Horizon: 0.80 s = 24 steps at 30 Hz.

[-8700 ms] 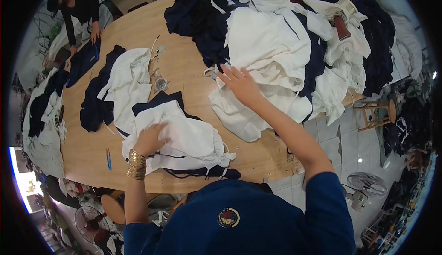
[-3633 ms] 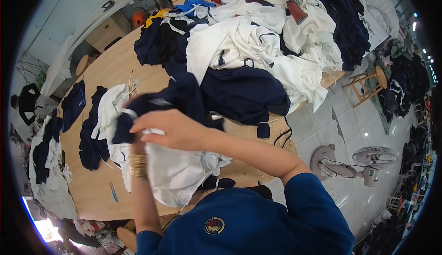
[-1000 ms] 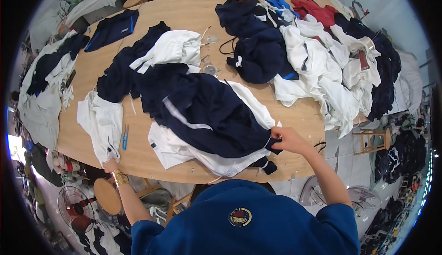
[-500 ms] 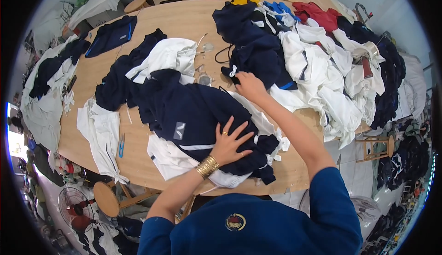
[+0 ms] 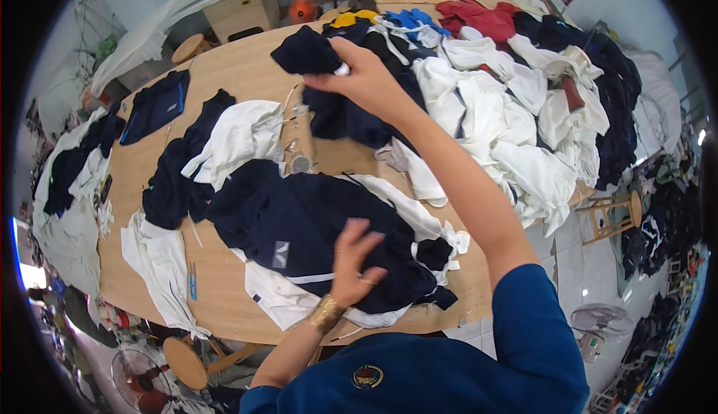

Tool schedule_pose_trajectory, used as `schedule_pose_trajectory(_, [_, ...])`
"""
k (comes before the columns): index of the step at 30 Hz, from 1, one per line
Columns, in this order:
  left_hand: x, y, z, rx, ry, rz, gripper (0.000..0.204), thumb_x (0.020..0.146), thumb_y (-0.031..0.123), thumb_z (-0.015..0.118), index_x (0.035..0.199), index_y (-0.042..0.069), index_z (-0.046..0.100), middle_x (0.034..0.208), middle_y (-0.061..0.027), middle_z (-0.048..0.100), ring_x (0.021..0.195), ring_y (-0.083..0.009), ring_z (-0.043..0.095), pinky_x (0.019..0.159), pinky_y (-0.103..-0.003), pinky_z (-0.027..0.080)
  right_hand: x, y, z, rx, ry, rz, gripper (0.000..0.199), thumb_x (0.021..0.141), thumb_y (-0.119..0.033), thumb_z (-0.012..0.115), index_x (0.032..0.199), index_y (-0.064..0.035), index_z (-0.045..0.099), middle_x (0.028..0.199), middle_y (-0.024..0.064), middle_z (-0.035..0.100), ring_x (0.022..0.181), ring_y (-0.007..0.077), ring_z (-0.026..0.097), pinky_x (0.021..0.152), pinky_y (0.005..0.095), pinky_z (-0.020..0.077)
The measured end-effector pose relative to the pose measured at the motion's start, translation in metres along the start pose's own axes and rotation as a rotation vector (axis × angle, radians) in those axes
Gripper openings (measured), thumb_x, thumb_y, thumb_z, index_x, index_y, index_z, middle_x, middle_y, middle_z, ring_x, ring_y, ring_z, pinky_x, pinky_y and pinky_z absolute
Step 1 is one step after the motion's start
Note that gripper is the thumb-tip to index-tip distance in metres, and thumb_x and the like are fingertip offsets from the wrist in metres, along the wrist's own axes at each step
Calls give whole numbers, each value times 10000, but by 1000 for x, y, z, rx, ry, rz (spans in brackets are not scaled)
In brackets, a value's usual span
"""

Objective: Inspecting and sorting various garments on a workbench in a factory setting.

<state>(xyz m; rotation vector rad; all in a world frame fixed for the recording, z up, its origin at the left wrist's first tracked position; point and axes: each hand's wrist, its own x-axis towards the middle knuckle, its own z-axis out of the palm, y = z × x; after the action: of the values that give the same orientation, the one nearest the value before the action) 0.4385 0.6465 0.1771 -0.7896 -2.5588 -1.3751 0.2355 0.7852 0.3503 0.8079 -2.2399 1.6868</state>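
Though empty, left hand (image 5: 351,273) splayed over slack navy garment (image 5: 310,216), right hand (image 5: 368,76) tight round bunched dark cloth (image 5: 305,52).

Wooden table (image 5: 243,74) under piled garments (image 5: 307,216)

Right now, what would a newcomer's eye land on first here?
At upper middle, the right hand grips a navy garment over the table. A big white heap spreads across the table's right side, a red garment beyond it. Gold bangles shine at lower middle, behind the left hand.

Pale tiled floor (image 5: 572,276) shows right; perhaps a window (image 5: 31,276) glows left.
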Motion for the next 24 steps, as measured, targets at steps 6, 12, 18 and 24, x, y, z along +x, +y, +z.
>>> schedule_pose_trajectory(6, [71, 29, -106, 30, 869, -28, 413, 900, 290, 384, 1197, 14, 462, 1294, -148, 391, 1191, -258, 364, 983, -375, 279, -141, -44, -78, 396, -688, -81, 356, 623, -28, 609, 974, -84, 612, 1084, 67, 544, 1075, 252, 477, 950, 372, 348])
schedule_pose_trajectory(12, [27, -72, -15, 452, -32, -112, 434, 799, 178, 538, 1230, 182, 487, 1271, -82, 444, 1225, -309, 325, 991, -516, 201, -249, 26, -103, 102, -684, 606, 401, 636, 39, 529, 987, -119, 643, 1171, 67, 542, 1081, 212, 486, 911, 311, 381])
schedule_pose_trajectory(18, [66, -42, -9, 436, -54, -130, 339, 802, 111, 533, 1141, 119, 549, 1158, -77, 543, 1119, -284, 454, 986, -450, 248, -198, 167, -184, -1367, 479, 501, 649, 664, -273, 692, 1234, -85, 445, 1184, 184, 480, 1102, 316, 447, 898, 399, 373])
schedule_pose_trajectory(24, [114, -1, -17, 322, 275, -119, 254, 848, 157, 524, 1069, 45, 578, 1079, -104, 582, 1005, -256, 526, 893, -341, 372, -123, 166, -101, -691, 315, 65, 145, 757, -126, 481, 701, 0, 528, 722, 198, 543, 727, 368, 513, 661, 453, 404])
